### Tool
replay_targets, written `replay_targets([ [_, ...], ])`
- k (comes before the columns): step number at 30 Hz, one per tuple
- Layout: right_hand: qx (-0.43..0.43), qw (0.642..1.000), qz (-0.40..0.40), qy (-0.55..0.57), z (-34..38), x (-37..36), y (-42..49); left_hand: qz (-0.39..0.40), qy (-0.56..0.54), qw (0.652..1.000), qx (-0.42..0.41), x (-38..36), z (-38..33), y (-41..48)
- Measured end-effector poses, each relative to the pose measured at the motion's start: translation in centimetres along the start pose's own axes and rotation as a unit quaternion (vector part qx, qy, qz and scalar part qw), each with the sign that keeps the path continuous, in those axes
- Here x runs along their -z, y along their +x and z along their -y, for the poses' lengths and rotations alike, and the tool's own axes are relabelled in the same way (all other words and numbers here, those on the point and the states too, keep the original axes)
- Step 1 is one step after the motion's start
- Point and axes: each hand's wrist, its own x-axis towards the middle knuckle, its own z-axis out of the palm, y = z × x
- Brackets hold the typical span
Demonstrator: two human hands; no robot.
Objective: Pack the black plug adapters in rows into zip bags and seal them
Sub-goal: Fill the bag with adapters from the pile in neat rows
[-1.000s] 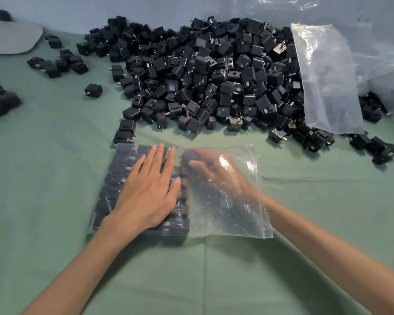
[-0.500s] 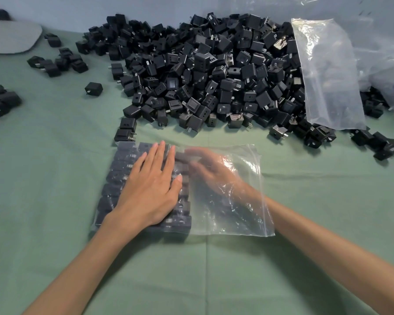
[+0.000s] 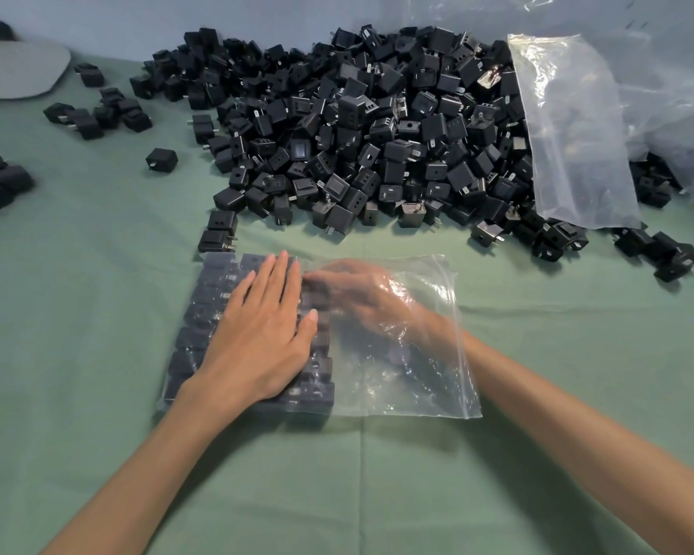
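Note:
A clear zip bag [image 3: 401, 386] lies flat on the green cloth, its mouth to the right. Rows of black plug adapters [image 3: 201, 334] fill its left part. My left hand [image 3: 261, 334] lies flat on top of the bag, fingers straight, pressing the packed rows. My right hand [image 3: 361, 290] is inside the bag through the mouth, fingers stretched toward the rows; it looks blurred through the plastic. A big heap of loose black adapters [image 3: 357, 126] lies behind the bag. Two adapters [image 3: 219, 232] stand just beyond the bag's far left corner.
An empty clear bag [image 3: 569, 134] leans on the heap's right side, with more plastic behind it. Small clusters of adapters [image 3: 101, 112] lie at the far left, one single adapter [image 3: 162, 159] apart. A grey flat piece [image 3: 17, 70] sits in the far left corner.
My right hand has slid a little further left inside the bag, toward the rows. My left hand stays flat on the packed adapters.

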Motion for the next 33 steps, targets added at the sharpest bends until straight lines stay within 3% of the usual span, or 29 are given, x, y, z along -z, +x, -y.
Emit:
replay_targets([
  [5,0.01,0.999,-0.027,-0.025,0.6,-0.2,0.0,-0.004,-0.017,1.0,0.005,0.0,0.2,-0.1],
  [12,-0.074,0.997,0.0,-0.003,0.8,0.3,-0.3,-0.01,-0.015,1.0,0.003,-0.1,0.2,-0.1],
  [19,-0.029,0.999,0.036,-0.007,0.6,0.2,-0.5,-0.004,-0.013,1.0,0.003,0.1,0.1,-0.1],
  [22,0.02,1.0,0.007,-0.023,0.2,-0.2,-0.6,-0.01,-0.01,1.0,0.001,0.0,0.1,0.0],
  [26,0.009,1.0,-0.026,0.003,-0.2,0.6,-1.6,0.0,0.001,1.0,-0.004,0.0,0.1,0.0],
  [33,0.08,0.996,0.034,-0.015,0.9,0.1,-1.7,0.005,0.01,1.0,-0.024,-0.2,0.1,0.1],
])
